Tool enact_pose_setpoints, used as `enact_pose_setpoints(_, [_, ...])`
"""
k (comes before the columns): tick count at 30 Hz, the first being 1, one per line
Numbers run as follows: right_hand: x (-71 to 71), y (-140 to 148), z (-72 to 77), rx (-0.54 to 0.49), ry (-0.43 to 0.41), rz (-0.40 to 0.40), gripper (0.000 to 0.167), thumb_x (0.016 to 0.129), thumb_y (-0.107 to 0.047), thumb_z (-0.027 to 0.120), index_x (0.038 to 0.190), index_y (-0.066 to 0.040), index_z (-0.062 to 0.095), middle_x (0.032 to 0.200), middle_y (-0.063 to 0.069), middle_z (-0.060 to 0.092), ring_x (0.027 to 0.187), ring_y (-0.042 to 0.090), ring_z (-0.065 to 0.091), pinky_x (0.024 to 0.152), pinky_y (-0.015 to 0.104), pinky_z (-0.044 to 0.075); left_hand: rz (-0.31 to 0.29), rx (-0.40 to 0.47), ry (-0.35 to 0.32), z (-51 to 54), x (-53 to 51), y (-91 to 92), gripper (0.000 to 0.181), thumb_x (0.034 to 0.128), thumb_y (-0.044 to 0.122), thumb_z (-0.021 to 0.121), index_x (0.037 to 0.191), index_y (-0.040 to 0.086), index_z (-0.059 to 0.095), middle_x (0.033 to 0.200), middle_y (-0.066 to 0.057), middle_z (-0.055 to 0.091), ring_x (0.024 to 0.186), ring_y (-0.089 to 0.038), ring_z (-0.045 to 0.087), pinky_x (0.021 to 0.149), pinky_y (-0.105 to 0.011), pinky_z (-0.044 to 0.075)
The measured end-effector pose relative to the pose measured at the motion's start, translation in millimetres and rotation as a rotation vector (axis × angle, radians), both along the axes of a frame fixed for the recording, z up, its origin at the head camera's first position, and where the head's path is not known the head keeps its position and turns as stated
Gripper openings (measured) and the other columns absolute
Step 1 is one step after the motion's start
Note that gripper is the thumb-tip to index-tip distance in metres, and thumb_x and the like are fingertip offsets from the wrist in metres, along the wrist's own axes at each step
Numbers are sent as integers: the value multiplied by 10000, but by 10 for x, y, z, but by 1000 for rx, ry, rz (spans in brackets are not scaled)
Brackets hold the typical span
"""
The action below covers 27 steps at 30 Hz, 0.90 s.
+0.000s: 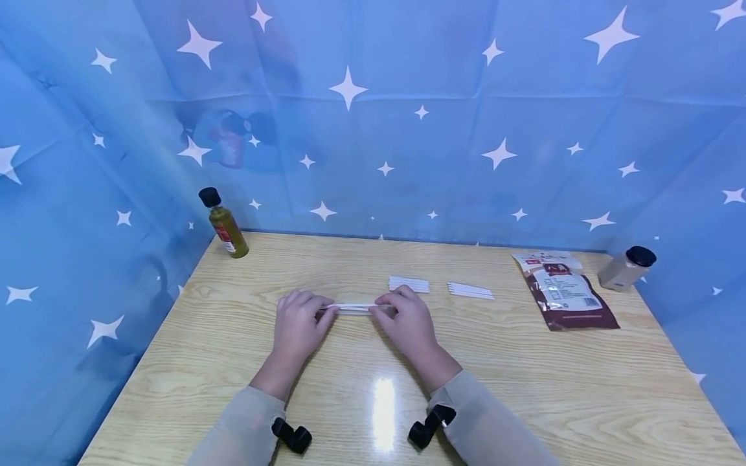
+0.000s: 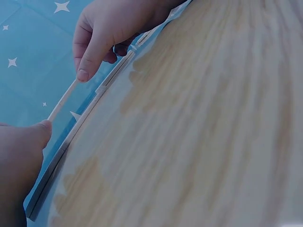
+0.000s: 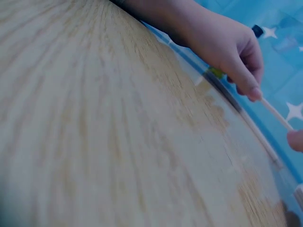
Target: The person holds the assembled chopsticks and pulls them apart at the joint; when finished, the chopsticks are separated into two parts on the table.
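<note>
A thin white stick [image 1: 354,305] is stretched level between the two hands. My left hand [image 1: 298,323] pinches its left end between thumb and fingers, and my right hand [image 1: 408,320] pinches the other end. In the left wrist view the held stick [image 2: 63,100] is apart from several similar sticks [image 2: 78,124] lying in a line on the table beneath it. The right wrist view shows the left hand [image 3: 222,45] with its thumb on the stick [image 3: 276,113], while only the right thumb [image 3: 295,140] appears at the edge. The fingers hide the stick's ends.
Beyond the right hand lie two small rows of white sticks, one nearer [image 1: 409,285] and one farther right [image 1: 470,290]. A maroon and white packet [image 1: 564,291] and a black-capped jar [image 1: 626,268] are at right. An oil bottle [image 1: 228,228] stands at back left.
</note>
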State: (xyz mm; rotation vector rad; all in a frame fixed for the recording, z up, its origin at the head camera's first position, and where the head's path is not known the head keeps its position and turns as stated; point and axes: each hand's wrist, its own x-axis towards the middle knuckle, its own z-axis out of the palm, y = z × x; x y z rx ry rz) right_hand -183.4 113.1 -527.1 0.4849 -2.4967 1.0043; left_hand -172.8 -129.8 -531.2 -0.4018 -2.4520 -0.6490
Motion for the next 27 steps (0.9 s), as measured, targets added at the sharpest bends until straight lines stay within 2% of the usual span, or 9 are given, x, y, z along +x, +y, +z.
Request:
enact_pose_setpoints(6, [8,47,1,12,9,3,155,893,-260,906,952,-138,830,917,-21,645,731,88,540,638,274,516,-2,-9,-32,0,0,41,176,922,310,868,981,148,831,883,0,758,840,-248,651,828,-478,483])
enact_pose_setpoints(18, [30,197,12,10,-31,-19,122,907,-227,895,958,-141,826,919,-45,635,731,93,538,629,280,504,-36,-14,16,-6,-37,181,161,908,291,879,959,148,826,871,3,757,878,-263,684,869,-501,504])
enact_pose_setpoints(27, [51,367,35,-8,-27,-21,112,910,-217,891,957,-137,828,924,-40,641,726,104,534,626,287,500,-36,-25,-33,23,-67,349,139,928,298,861,967,167,835,887,22,759,903,-238,682,882,-474,497])
